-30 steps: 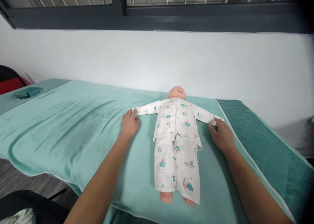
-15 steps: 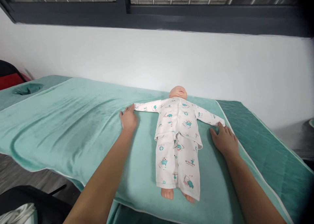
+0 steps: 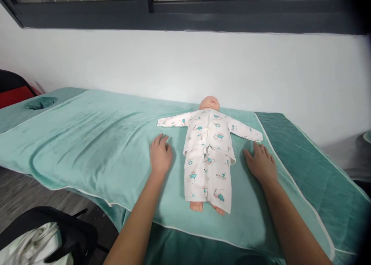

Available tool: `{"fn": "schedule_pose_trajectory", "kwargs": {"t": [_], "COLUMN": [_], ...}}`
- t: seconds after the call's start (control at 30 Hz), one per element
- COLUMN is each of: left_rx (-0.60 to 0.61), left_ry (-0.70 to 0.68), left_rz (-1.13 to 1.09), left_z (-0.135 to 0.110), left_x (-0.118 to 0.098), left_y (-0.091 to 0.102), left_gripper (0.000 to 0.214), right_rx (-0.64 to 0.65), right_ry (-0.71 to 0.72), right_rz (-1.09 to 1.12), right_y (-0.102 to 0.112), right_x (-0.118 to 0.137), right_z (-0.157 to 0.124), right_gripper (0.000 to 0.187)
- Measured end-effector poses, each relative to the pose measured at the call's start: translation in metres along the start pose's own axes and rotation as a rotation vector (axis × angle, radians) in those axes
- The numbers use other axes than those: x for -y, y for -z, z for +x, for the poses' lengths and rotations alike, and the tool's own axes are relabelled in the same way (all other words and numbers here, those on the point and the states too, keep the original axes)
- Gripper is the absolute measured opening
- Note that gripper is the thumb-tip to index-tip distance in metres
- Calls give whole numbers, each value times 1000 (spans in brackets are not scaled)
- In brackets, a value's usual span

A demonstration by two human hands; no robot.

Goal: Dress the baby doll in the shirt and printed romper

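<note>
Subject: baby doll (image 3: 209, 149) in white printed pyjamas, on its back with arms spread. Head lies toward the wall (image 3: 185, 64); bare feet lie close to the front edge of the light teal towel (image 3: 87, 141). The person's left hand (image 3: 160, 156) lies flat on the towel just beside the doll, open and holding nothing. The right hand (image 3: 261, 165) is likewise flat, fingers spread, empty. Its fingertips are near a sleeve cuff; contact unclear. The towel covers a darker quilted cover (image 3: 313, 160) and overhangs the front.

Risk, as judged: palms dragging toward the front edge could pull the loose towel, carrying the doll over it.
</note>
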State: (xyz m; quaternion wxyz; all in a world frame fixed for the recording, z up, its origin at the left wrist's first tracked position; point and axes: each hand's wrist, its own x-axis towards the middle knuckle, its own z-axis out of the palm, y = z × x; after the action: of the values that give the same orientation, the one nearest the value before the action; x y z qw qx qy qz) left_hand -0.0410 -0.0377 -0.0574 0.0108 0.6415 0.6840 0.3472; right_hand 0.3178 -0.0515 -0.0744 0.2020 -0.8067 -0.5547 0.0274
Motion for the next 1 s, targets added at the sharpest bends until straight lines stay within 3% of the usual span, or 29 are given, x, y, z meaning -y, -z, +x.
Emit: {"fn": "schedule_pose_trajectory", "kwargs": {"t": [0.2,0.3,0.37,0.47,0.63,0.77,0.87,1.0], "left_rx": [196,259,269,261,236,204,216,196], "left_ry": [-156,-151,-132,-114,-141,-110,-36,-15], "left_rz": [-314,-383,-394,-378,-367,-462,-562,-601], "left_z": [-119,-150,-159,-159,-155,-157,-160,-162], "left_x": [-20,-25,-28,-31,-33,-30,-28,-26], "left_y": [29,40,44,45,42,46,55,65], "left_gripper": [36,29,26,20,12,10,9,9], "right_rx": [119,121,81,19,-41,-98,-99,-90], "right_ry": [127,243,366,528,563,598,604,601], "right_rz": [667,767,742,574,344,325,349,420], "right_y": [24,33,37,38,28,25,31,41], "right_x": [25,41,55,76,99,103,102,99], "right_z": [-126,-184,-205,-214,-204,-196,-195,-201], "right_gripper": [54,43,39,31,24,20,9,10]}}
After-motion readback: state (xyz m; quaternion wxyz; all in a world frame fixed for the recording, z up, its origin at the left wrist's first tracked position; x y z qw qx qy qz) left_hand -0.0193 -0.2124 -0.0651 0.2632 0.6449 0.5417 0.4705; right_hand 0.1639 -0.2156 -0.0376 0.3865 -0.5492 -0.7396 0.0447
